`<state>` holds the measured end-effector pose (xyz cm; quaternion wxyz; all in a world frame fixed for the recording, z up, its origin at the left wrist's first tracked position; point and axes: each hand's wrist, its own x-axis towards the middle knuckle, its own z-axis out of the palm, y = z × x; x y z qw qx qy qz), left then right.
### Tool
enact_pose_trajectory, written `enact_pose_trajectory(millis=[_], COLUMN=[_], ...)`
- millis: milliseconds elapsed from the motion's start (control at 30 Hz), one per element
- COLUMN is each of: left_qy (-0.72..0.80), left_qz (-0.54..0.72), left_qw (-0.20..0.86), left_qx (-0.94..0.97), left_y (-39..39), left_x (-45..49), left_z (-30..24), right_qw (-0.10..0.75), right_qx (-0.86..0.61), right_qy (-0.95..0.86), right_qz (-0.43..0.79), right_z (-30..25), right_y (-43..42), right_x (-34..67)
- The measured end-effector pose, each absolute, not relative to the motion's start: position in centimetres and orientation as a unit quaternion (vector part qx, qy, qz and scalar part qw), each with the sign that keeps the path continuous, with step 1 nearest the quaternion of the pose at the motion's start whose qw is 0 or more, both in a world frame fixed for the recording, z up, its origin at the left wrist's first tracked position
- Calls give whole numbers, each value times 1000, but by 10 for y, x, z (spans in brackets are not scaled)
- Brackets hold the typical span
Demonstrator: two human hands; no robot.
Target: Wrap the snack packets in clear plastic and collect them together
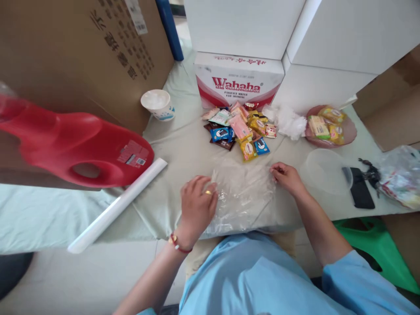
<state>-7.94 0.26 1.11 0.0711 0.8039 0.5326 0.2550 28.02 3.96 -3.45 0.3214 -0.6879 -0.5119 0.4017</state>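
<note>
A clear, crinkled plastic bag (243, 192) lies spread flat on the cloth in front of me. At the bag's left edge my left hand (197, 205) is closed, its curled fingers gripping the plastic. My right hand (288, 177) pinches the upper right edge between thumb and fingers. Just beyond the bag sits a pile of small wrapped snacks (240, 127) in pink, yellow, blue and brown packets. To the right of that pile is a crumpled white plastic bag (291, 122).
A pinkish bowl (349, 133) holds several yellow packets. Near it lie a clear round lid (323, 170), a black phone (362, 192) and keys (372, 174). On the left are a paper cup (164, 110), a red jug (82, 135) and a white roll (118, 205). A Wahaha carton (239, 83) stands behind.
</note>
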Motion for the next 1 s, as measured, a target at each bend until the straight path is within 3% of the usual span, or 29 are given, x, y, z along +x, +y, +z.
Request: enact_pose_trajectory(millis=[100, 200, 300, 533, 700, 833, 900, 1000], left_qy=[439, 468, 502, 477, 488, 492, 492, 494], left_qz=[158, 129, 140, 100, 79, 71, 68, 63], left_qw=[123, 148, 142, 127, 124, 123, 121, 115], left_qx=[876, 861, 842, 864, 860, 859, 860, 859], left_y=[23, 35, 36, 17, 15, 16, 16, 16], left_x=[-64, -69, -82, -85, -84, -84, -83, -82], left_z=[-6, -26, -38, -37, -35, -34, -34, -35], right_qw=[312, 318, 339, 192, 322, 391, 352, 218], right_qx=[-703, -709, -678, -664, -699, -591, -510, -459], right_qy=[-555, -595, -630, -705, -630, -696, -776, -855], right_qz=[317, 205, 168, 157, 105, 115, 114, 105], right_z=[-26, -11, -1, -16, 1, 29, 31, 17], right_y=[59, 83, 107, 152, 139, 96, 72, 43], right_x=[293, 302, 289, 225, 240, 239, 225, 200])
